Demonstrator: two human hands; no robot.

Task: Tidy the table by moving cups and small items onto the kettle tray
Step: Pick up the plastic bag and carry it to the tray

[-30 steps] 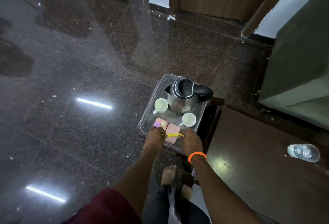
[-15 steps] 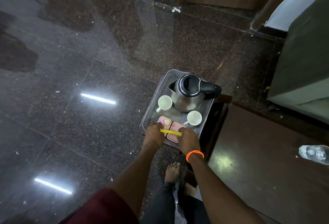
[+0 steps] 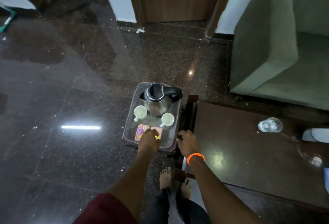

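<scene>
While the left hand (image 3: 149,137) presses a yellow strip (image 3: 157,136) onto the pink packets (image 3: 139,131) low in the kettle tray (image 3: 129,131), the glass (image 3: 270,124) lies far right of centre, nearer the right hand (image 3: 187,141), curled and apparently empty

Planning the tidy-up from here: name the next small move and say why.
Probably let the left hand release the yellow strip onto the pink holder in the tray, then reach the right hand toward the glass on the dark table. Both cups already sit beside the kettle.
</scene>
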